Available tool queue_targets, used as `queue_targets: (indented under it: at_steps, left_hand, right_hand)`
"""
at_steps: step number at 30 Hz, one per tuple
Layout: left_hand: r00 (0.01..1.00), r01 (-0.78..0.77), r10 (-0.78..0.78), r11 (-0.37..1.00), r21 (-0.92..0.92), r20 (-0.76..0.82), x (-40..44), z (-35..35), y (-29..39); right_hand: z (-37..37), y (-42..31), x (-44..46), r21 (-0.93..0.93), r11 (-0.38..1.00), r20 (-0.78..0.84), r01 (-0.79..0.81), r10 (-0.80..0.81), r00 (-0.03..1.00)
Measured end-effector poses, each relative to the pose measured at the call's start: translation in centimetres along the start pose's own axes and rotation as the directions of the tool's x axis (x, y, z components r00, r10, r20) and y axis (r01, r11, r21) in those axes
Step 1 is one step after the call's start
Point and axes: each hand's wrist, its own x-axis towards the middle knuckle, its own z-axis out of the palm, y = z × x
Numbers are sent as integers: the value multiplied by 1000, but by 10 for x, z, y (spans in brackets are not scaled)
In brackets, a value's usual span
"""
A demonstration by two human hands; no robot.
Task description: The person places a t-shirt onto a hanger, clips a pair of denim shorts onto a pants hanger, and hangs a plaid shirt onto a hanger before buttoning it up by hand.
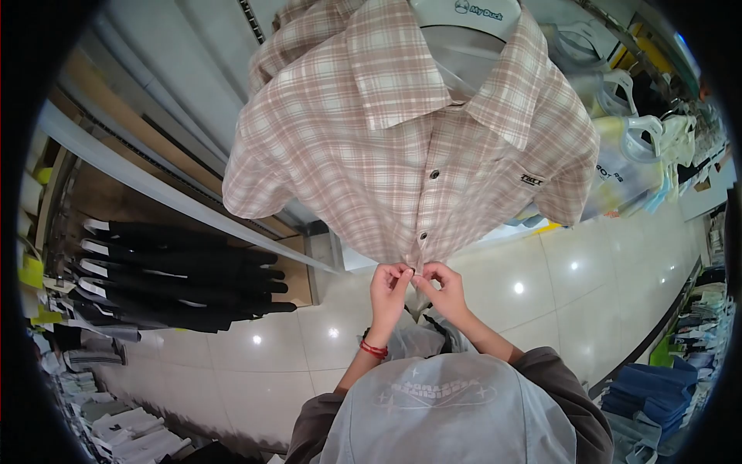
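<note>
A pink and white plaid short-sleeved shirt (340,162) hangs in front of me on a white hanger (468,14). Its collar lies folded down, and dark buttons run along the front placket. My left hand (389,290) pinches the placket at a lower button, with a red bracelet (373,349) at the wrist. From the other side my right hand (444,290) pinches the cloth at the same spot, fingertips almost meeting the left ones. The fingers partly hide the button and buttonhole. Below the hands, the shirt's lower part is mostly hidden.
Black garments (178,274) hang in a row at left. Light-coloured tops (630,158) on clear hangers stand at right. Folded blue clothes (649,394) lie at lower right, white folded clothes (135,433) at lower left. Glossy floor tiles (572,286) stretch beneath.
</note>
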Motion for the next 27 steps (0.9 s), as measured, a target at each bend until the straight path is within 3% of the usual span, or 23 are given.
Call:
queue_targets:
  at_steps: [7,10,14,20,27]
  left_hand:
    - [999,34,-34,999,-17,15,-1,10,0]
    - [999,39,-39,999,8,24,-3,14,2]
    - [999,48,-48,998,31,5,-1,16,1]
    - [984,179,-178,982,-65,15,-2,23,5]
    - [980,198,-198,975,-105,7,0,27,8]
  right_hand:
    - [-7,-3,-3,-11,1000,-73,29,-30,997]
    - [-11,-5,-3,-78,989,-67,127,-133,989]
    - [-17,-6,-4,-49,989,4,142,-142,990]
    - [-21,-3,2,-56,984,-38,169,-171,984]
    - [-23,-19,8,-101,981,-59,164,-171,983]
